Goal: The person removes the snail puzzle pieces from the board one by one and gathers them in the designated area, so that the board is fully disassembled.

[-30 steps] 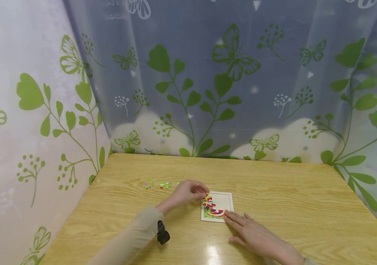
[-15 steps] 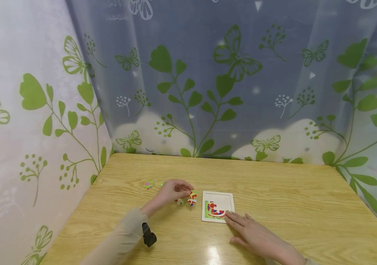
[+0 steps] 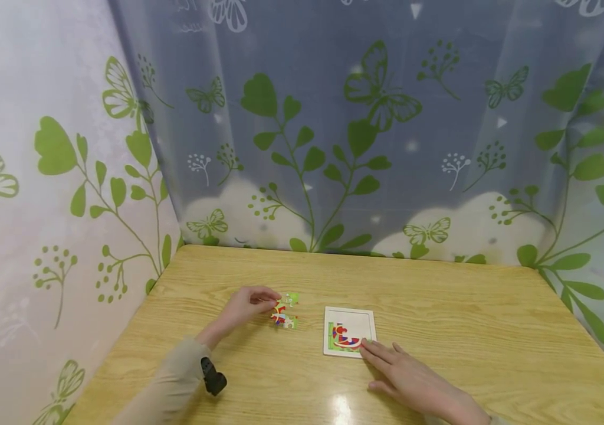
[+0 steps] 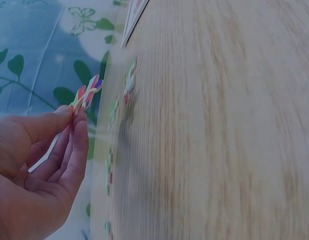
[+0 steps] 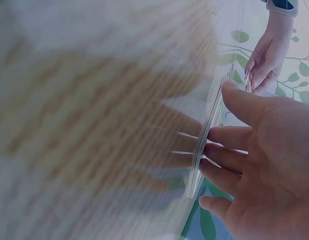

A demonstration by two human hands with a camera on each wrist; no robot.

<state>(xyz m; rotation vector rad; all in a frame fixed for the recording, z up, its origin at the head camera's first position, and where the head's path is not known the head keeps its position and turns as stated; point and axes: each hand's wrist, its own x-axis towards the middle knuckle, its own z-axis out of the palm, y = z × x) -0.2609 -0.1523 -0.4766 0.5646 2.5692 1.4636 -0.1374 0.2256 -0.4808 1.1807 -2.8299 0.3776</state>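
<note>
Between thumb and fingertips my left hand pinches a red, yellow and blue puzzle piece, lifted off the table to the left of the puzzle tray. The square white puzzle tray has red, blue and green pieces fitted along its left and lower parts; its upper right shows bare. My right hand lies at the tray's lower right corner, its extended fingertips touching the edge. In the right wrist view, those fingers reach the tray's side.
Loose puzzle pieces lie near my left hand: a green one and a green and white one. The left wrist view shows several in a row, including one near the hand. A patterned curtain hangs behind the wooden table.
My left hand has drawn leftward away from the tray, carrying the red, yellow and blue puzzle piece. Loose pieces it covered now show. My right hand stays at the tray's corner.
</note>
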